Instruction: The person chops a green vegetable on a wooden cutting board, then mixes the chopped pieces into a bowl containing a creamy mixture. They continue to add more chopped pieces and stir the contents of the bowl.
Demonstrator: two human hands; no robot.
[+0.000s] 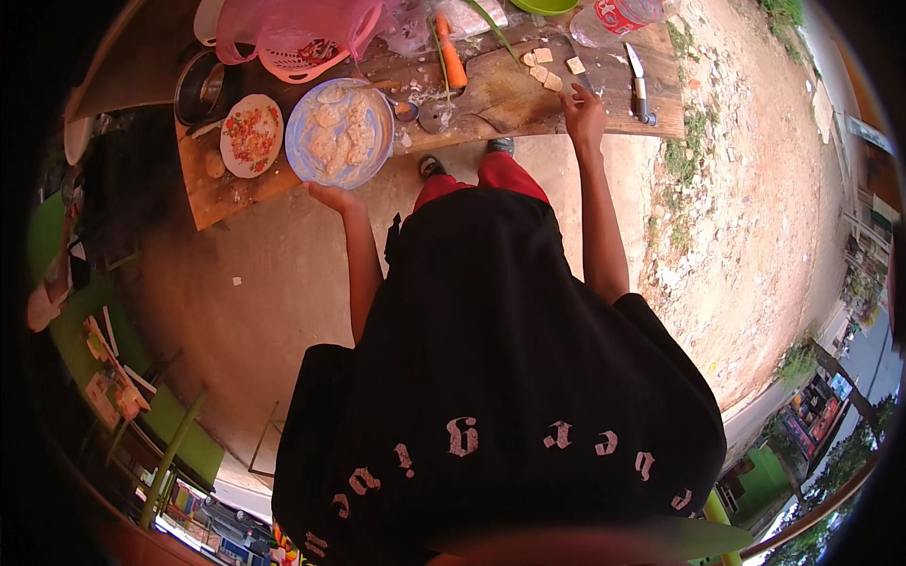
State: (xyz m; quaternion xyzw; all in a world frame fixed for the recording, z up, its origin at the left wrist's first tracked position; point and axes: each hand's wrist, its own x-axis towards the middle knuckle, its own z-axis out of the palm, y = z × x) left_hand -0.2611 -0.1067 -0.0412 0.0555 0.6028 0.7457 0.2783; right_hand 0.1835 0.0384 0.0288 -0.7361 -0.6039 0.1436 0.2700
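My left hand (331, 197) is at the near rim of a blue plastic basin (291, 134) that holds pieces in a pale batter; its fingers are partly hidden under the rim. My right hand (585, 117) hovers at the right part of a wooden cutting board (509, 95), fingers apart, nothing seen in it. Just beyond its fingertips lie several tempeh pieces (552, 81), one of them (575, 66) apart from the others. A knife (640, 88) rests to the right. A spoon (405, 110) lies right of the basin.
A patterned plate (251, 136) with red bits and a dark pan (190, 88) stand at the left. Behind are a pink basket (294, 65), a pink plastic bag (297, 28), a carrot (451, 56), a plastic bottle (609, 21) and a green bowl (545, 6). The wooden table (212, 194) ends before my legs.
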